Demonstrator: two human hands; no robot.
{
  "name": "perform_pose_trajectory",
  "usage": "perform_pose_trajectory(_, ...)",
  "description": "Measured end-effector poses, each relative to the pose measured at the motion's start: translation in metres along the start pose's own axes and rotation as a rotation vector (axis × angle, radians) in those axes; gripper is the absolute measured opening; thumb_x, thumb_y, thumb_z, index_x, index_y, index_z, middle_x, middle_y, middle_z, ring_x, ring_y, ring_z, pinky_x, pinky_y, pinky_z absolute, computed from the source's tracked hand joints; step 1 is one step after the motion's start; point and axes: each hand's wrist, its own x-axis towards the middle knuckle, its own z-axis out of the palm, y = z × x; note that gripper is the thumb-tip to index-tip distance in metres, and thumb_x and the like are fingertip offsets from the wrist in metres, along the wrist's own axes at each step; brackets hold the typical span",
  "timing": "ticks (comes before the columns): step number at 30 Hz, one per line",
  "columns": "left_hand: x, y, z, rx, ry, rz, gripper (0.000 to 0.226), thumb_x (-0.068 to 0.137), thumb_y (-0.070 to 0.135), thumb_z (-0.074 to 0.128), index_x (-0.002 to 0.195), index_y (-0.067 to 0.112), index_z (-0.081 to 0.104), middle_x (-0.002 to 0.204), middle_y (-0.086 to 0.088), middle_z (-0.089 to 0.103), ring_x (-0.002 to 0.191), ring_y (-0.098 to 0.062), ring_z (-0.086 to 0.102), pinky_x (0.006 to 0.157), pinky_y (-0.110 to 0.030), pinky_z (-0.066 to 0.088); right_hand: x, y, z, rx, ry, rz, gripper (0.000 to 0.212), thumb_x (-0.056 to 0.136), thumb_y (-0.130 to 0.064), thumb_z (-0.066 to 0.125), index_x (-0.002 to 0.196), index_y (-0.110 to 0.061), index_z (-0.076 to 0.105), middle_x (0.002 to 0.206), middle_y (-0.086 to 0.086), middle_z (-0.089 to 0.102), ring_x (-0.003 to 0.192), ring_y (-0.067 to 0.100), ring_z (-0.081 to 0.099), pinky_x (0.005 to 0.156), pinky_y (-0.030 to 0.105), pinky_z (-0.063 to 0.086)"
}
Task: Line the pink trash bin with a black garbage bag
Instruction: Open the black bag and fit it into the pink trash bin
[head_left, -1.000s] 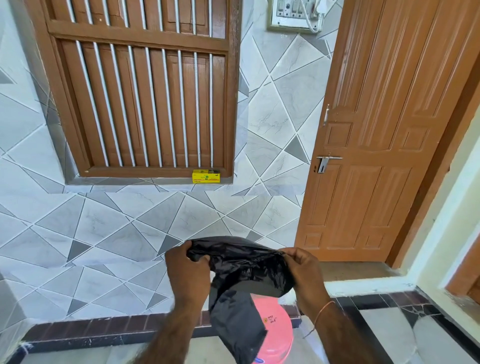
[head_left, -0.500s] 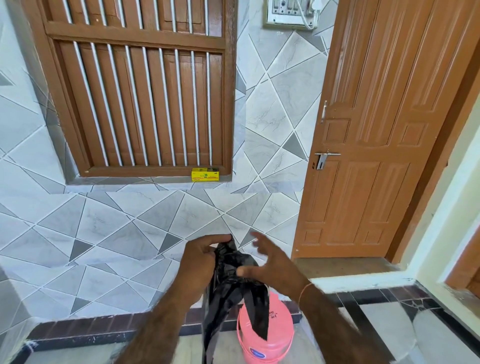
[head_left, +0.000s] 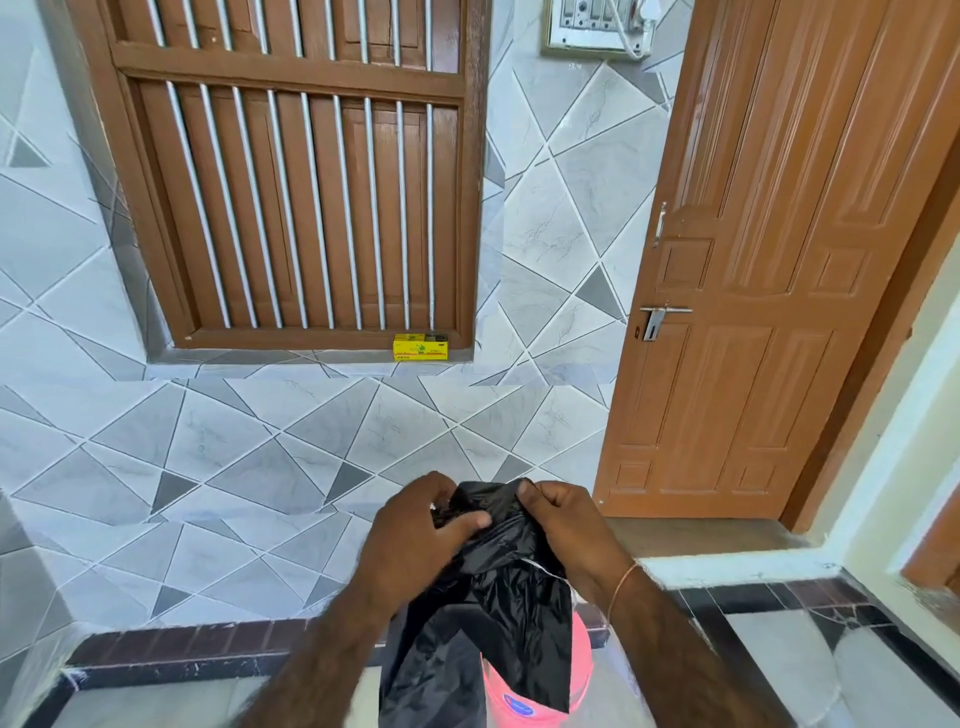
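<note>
Both hands, left hand (head_left: 415, 525) and right hand (head_left: 563, 519), now pinch the black garbage bag (head_left: 498, 613) again at bottom middle; its mouth is not open yet above the pink trash bin (head_left: 535, 691).

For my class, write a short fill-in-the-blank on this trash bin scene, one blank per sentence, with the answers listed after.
1. Both hands, left and right, grip the crumpled plastic garbage bag, whose colour is ____.
2. The bag hangs in front of the round plastic trash bin, which is ____ in colour.
3. The small yellow box rests on the sill of the barred wooden ____.

Answers: black; pink; window
</note>
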Motion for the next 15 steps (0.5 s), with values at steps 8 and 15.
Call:
perform_pose_trajectory(8,0.015,-0.012,-0.013,0.07,0.042,-0.091,0.032,0.088,0.001,0.05,0.081,0.029,0.064,0.088,0.01,0.066,0.089,-0.019,0.064,0.088,-0.035,0.053,-0.006,0.0,-0.025,-0.013,-0.104,0.106,0.02,0.086,-0.013,0.071,0.065,-0.013,0.069,0.064,0.004,0.066,0.054,0.012,0.059,0.047,0.02,0.043)
perform_pose_trajectory(15,-0.004,0.014,0.012,0.254,0.408,0.166,0.03,0.089,0.021,0.062,0.118,0.025,0.059,0.108,0.001,0.066,0.097,-0.019,0.06,0.085,-0.035,0.047,-0.003,0.011,-0.011,0.091,0.078,0.115,0.016,0.076,-0.006,0.078,0.064,-0.007,0.067,0.067,0.014,0.065,0.053,0.018,0.06,0.056,0.025,0.048)
